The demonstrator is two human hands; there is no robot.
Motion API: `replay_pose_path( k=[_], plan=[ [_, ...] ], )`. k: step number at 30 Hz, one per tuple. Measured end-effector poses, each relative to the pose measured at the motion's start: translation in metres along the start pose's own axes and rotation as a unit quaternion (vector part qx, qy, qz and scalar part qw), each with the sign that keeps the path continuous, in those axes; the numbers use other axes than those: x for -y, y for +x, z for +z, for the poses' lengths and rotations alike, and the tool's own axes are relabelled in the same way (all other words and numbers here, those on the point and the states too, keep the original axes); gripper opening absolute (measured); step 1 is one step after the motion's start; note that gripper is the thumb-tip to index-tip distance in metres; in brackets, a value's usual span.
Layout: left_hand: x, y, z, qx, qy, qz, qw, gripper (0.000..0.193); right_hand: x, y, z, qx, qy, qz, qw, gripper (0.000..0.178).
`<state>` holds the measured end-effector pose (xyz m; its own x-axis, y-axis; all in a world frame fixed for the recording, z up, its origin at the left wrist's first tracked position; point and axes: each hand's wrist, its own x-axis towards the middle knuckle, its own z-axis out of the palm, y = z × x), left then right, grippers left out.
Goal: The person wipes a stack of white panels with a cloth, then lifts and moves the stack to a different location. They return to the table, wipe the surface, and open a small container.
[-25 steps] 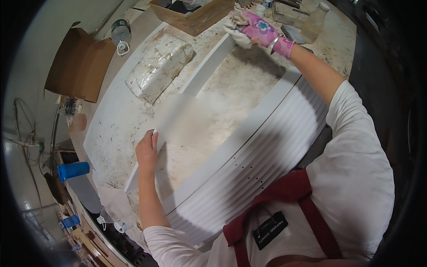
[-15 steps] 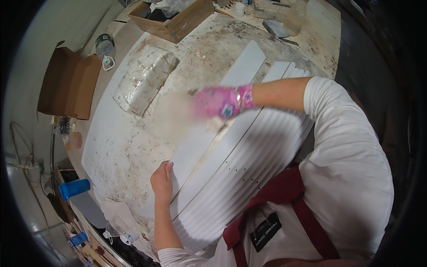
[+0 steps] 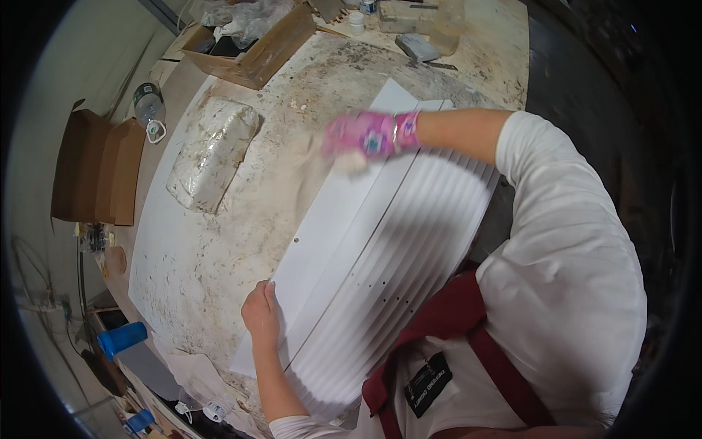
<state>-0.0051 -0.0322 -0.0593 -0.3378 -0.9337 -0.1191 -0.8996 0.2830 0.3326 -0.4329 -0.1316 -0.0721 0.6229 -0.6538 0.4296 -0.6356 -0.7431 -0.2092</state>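
Right hand (image 3: 362, 137), in a pink glove and blurred, now down on the upper part of the white slat (image 3: 333, 219) with a pale cloth (image 3: 349, 162) seemingly clutched under it, no longer up at the far clutter as a moment ago; wiping of the slat apparently under way. Left hand (image 3: 259, 314), bare, pressed flat and unclenched on the slat's lower edge, the slat lying diagonally beside the stack of white slats (image 3: 395, 278) on the speckled surface (image 3: 212, 256). Close by, a wrapped bundle (image 3: 212, 157), cardboard box (image 3: 252, 47) and plastic bottle (image 3: 148, 104), all apart from the slat, nothing blocking the stroke.
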Motion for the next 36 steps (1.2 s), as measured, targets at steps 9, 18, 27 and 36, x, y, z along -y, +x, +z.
replay_pose_path(
  k=[9, 18, 27, 36],
  plan=[
    [-0.005, 0.001, 0.002, -0.02, 0.038, 0.026, 0.999, 0.025, -0.03, 0.003, -0.052, 0.098, -0.104, 0.157, 0.977, 0.031],
    [-0.012, -0.007, 0.009, -0.133, 0.1, 0.082, 0.983, 0.016, -0.072, -0.042, -0.036, 0.164, 0.019, 0.12, 0.979, 0.029],
    [-0.012, -0.022, 0.008, -0.152, 0.122, 0.079, 0.978, 0.013, -0.04, -0.018, -0.051, 0.187, -0.028, 0.086, 0.978, 0.034],
    [0.006, -0.032, 0.011, -0.149, 0.135, 0.129, 0.971, 0.023, -0.055, 0.008, -0.116, 0.055, -0.084, 0.281, 0.954, 0.02]
  ],
)
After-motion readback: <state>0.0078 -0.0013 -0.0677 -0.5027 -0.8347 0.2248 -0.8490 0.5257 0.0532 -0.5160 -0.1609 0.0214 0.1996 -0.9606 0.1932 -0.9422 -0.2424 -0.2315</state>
